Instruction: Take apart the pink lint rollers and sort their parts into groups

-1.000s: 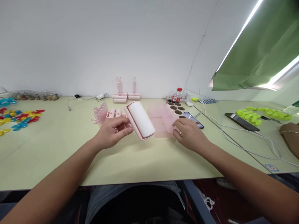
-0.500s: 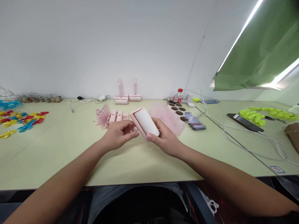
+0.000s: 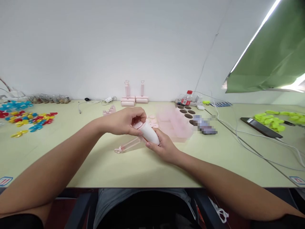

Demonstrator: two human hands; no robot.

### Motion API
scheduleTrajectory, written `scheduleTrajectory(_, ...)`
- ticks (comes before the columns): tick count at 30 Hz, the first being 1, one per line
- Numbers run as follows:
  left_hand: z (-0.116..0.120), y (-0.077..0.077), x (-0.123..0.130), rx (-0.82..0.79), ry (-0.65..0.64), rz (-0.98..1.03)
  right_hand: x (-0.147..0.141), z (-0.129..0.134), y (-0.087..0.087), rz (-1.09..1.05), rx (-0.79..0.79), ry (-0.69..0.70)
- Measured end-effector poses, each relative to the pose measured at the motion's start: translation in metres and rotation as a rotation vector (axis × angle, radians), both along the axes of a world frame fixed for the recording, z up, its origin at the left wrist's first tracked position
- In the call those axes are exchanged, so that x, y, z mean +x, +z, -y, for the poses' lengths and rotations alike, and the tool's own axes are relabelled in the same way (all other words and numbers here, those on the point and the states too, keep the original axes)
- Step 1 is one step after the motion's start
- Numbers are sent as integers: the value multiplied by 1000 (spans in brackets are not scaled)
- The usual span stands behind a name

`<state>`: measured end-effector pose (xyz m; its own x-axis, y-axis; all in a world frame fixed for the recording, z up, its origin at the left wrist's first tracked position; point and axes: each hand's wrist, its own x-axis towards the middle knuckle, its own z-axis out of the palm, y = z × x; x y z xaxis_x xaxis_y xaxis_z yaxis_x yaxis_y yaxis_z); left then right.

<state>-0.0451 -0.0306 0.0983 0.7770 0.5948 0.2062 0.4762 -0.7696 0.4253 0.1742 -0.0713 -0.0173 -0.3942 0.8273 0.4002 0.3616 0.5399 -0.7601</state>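
Observation:
A white lint-roller cylinder (image 3: pixel 150 134) with a pink end is held over the table's middle. My right hand (image 3: pixel 164 146) cradles it from below. My left hand (image 3: pixel 125 121) grips its pink far end from above, fingers curled. A clear pink handle (image 3: pixel 128 145) sticks out to the lower left beneath my hands; which hand holds it cannot be told. Behind them lie a translucent pink tray (image 3: pixel 175 122) and small pink discs (image 3: pixel 152 121).
Two assembled pink rollers (image 3: pixel 133 98) stand by the wall. Colourful plastic pieces (image 3: pixel 26 119) lie far left, neon green pieces (image 3: pixel 281 119) and a dark phone (image 3: pixel 260 127) right. A brown holed tray (image 3: pixel 188 114), a bottle (image 3: pixel 187 98), cables (image 3: pixel 240 136) and a blurred item (image 3: pixel 205 125) lie nearby.
My right hand left the pink tray and came under the roller. My left hand shifted onto the roller's far end. The roller turned end-on, and the view shifted.

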Motion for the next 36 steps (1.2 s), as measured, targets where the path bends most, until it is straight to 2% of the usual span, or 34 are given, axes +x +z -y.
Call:
scheduleTrajectory(4, -5, 11, 3, -80, -77, -101, 0, 2, 1, 16, 43, 15)
scheduleTrajectory(9, -9, 12, 6, 5, -69, -78, -3, 1, 0, -69, -15, -25)
scheduleTrajectory(13, -10, 3, 8, 72, 21, -20, -7, -1, -7, -235, -168, -77)
scheduleTrajectory(18, -7, -19, 6, 138, 146, -35, -11, -6, -7, -521, -441, -85)
scheduleTrajectory(22, -6, -40, 11, 140, 225, -45, -6, -9, -3, -434, -371, -138)
scheduleTrajectory(26, -12, -57, 22, 145, 208, -61, -2, -10, -2, -356, -278, -161)
scheduleTrajectory(30, -20, -69, 29, 89, 196, -65, 0, -11, -3, -338, -239, -161)
scheduleTrajectory(36, -18, -81, 35, 63, 207, -122, 2, -11, -1, -292, -138, -197)
